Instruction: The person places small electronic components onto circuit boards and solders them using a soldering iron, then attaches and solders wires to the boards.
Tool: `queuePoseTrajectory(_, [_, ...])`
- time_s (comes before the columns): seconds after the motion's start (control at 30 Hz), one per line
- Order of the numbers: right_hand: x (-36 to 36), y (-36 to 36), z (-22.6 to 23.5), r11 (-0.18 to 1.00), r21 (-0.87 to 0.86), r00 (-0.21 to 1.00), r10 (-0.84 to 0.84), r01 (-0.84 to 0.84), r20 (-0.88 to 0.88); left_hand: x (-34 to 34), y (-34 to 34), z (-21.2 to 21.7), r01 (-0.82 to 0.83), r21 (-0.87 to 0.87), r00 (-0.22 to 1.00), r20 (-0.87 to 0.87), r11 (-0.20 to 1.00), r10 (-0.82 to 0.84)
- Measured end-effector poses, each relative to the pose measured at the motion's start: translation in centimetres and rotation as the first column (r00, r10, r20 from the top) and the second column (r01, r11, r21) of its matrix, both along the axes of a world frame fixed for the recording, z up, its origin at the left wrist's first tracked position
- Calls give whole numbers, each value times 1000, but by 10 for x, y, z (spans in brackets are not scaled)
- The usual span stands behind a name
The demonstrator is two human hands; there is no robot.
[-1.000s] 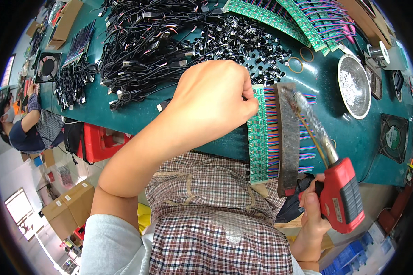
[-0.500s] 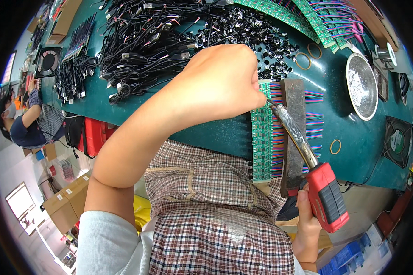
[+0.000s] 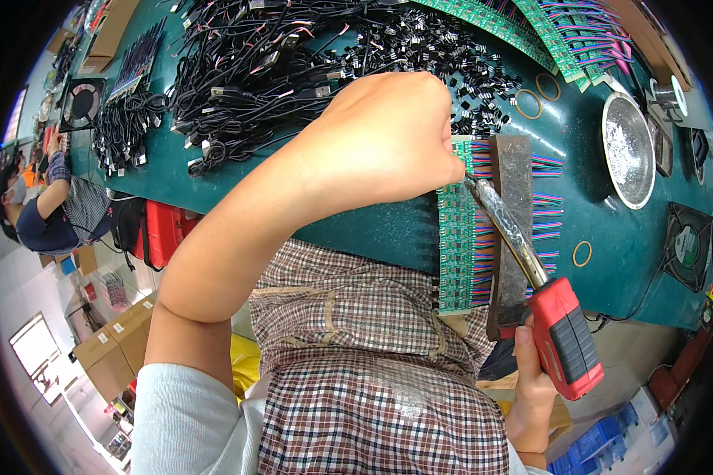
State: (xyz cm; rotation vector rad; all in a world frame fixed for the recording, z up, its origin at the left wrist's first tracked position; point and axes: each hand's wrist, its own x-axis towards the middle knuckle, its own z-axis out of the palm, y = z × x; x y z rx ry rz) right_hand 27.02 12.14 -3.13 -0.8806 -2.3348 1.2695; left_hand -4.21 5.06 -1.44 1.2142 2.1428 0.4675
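My left hand is closed in a fist above the upper end of a green circuit board panel. What its fingers pinch, if anything, is hidden beneath the hand. My right hand grips a soldering iron by its red and black handle. The iron's tip is at the panel's upper part, close beside my left fingers. Rows of coloured wires run out from the panel's right side. A dark, worn bar lies across these wires.
Black USB cables and small black connectors are heaped at the back. More green panels lie beyond. To the right are a metal bowl, rubber bands and a fan. A co-worker sits far left.
The panel, bar and bowl appear slightly farther right in the picture. Both hands keep nearly the same pose, with the iron's tip still beside my left fingers.
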Motion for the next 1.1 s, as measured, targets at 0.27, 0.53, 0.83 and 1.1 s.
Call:
queuePoseTrajectory(0.27, [16, -2, 5, 989, 41, 987, -147, 144, 72, 0, -1, 0, -13, 27, 1000, 5, 1000, 13])
queuePoseTrajectory(0.53, [14, -11, 9, 971, -112, 972, -197, 211, 129, 2, -1, 2, -15, 10, 1000, 4, 1000, 15])
queuePoseTrajectory(0.83, [16, -12, 6, 975, -146, 983, -152, 167, 106, 13, -9, -2, -51, 87, 998, -40, 995, 54])
queuePoseTrajectory(1.1, [14, -12, 4, 994, -70, 994, -81, 86, 71, 19, -12, -4, -48, 113, 992, -114, 992, 61])
